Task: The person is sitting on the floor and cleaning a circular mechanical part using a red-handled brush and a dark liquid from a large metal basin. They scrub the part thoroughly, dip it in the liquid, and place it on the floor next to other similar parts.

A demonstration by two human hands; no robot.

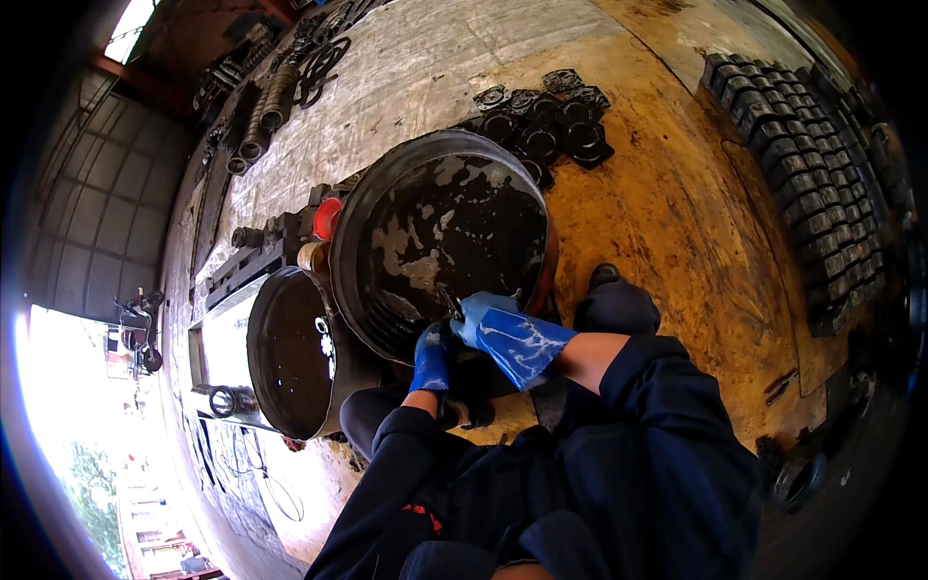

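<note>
A large round metal tub (340,253) stands before me, holding dark liquid with pale, scummy patches on its surface. My right hand (476,315), in a long blue rubber glove, is closed over the tub's near rim around a small dark piece whose kind I cannot make out. Close beside it, my left hand (434,344), in a blue glove with a dark, wet-looking front, is curled at the same rim; its fingers are partly hidden, and what they grip does not show clearly. A dark ribbed part (391,315) lies in the tub just left of the hands.
A second drum (290,358) with dark liquid stands at the left, a red cup-like container (327,218) behind it. Dark ring-shaped parts (541,143) lie beyond the tub. Rows of stacked black blocks (797,179) line the right; coil-like metal cylinders (278,101) lie far left.
</note>
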